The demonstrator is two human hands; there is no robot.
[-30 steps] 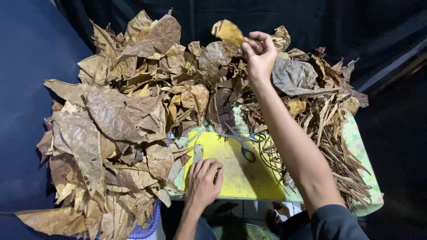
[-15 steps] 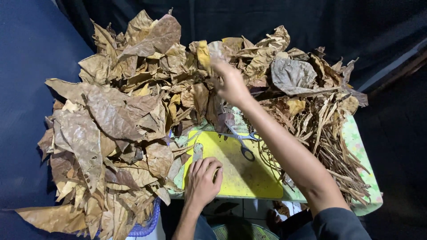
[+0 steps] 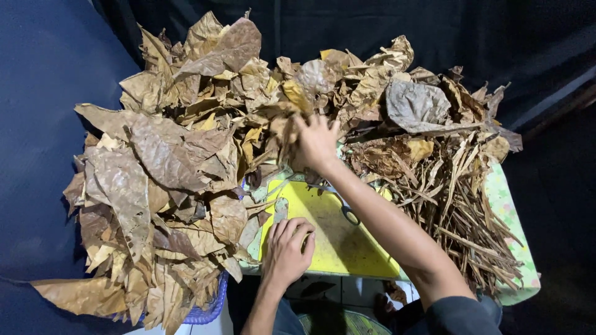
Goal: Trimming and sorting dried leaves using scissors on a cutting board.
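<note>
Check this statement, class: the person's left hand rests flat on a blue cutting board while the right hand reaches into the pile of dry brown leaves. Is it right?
Not quite. The head view shows the cutting board is yellow, not blue. The rest holds: the left hand rests on it, and the right hand reaches into the dry brown leaves.

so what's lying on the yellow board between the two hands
In the head view, scissors lie on the yellow board, partly hidden under the right forearm, between the left hand and right hand.
</note>
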